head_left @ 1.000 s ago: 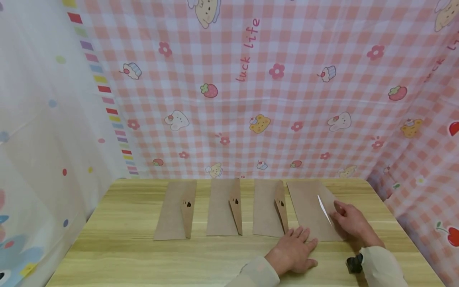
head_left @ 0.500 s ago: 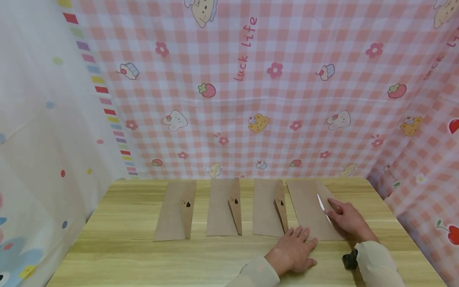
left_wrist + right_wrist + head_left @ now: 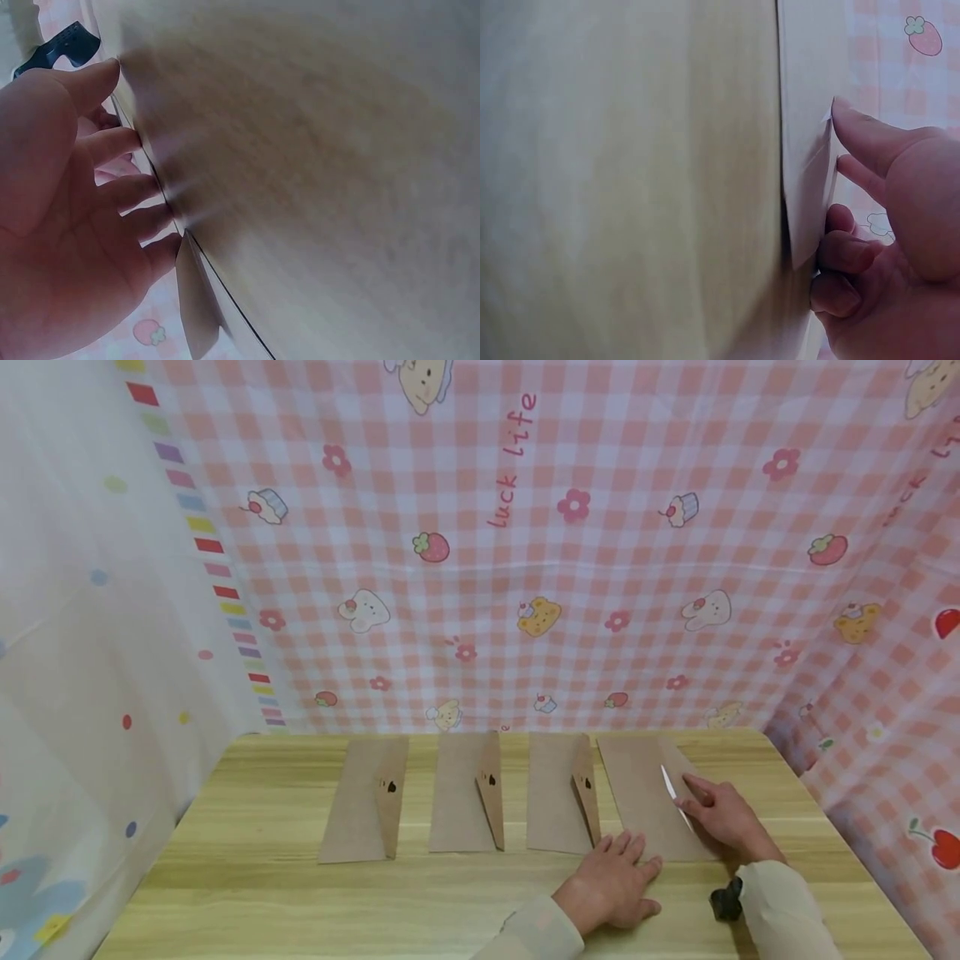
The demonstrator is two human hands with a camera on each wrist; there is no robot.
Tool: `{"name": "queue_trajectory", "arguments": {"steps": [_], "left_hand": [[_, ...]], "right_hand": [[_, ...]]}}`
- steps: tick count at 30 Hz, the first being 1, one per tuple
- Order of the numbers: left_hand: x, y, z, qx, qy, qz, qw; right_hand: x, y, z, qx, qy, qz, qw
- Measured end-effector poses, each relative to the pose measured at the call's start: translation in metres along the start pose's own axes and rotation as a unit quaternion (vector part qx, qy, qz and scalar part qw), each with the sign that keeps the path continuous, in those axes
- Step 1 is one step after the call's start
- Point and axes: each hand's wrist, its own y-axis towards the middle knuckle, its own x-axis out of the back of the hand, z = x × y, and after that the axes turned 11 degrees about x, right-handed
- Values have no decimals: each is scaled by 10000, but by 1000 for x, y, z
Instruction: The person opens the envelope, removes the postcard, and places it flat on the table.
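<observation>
Brown paper envelopes lie in a row. My left hand [image 3: 611, 881] rests flat, palm down and fingers spread, at the near edge of the rightmost envelope [image 3: 637, 793]. That envelope's right side bears a flap with a thin white sliver [image 3: 667, 785] along it. My right hand [image 3: 727, 818] holds this flap, thumb at the white sliver and index finger stretched along the paper. In the right wrist view, the thumb [image 3: 862, 135] meets the raised edge of the flap [image 3: 810, 195], and the other fingers [image 3: 844, 255] curl beside it.
To the left lie three similar envelopes, the left one [image 3: 360, 802], the middle one [image 3: 457, 793] and the right one [image 3: 551, 793], their printed flaps partly raised. A small black object [image 3: 726, 902] sits by the right sleeve. Patterned cloth [image 3: 480, 568] hangs behind the wooden table [image 3: 300, 910].
My right hand has shifted slightly left along the flap, its thumb now at the white sliver. The right forearm has moved left too. My left hand stays in place.
</observation>
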Motion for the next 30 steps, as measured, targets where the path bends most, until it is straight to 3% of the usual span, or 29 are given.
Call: {"name": "queue_trajectory", "arguments": {"steps": [30], "left_hand": [[-3,-3,-1,-1,87,-211,9997]], "right_hand": [[4,-2,7,-54,37,-94,9999]]}}
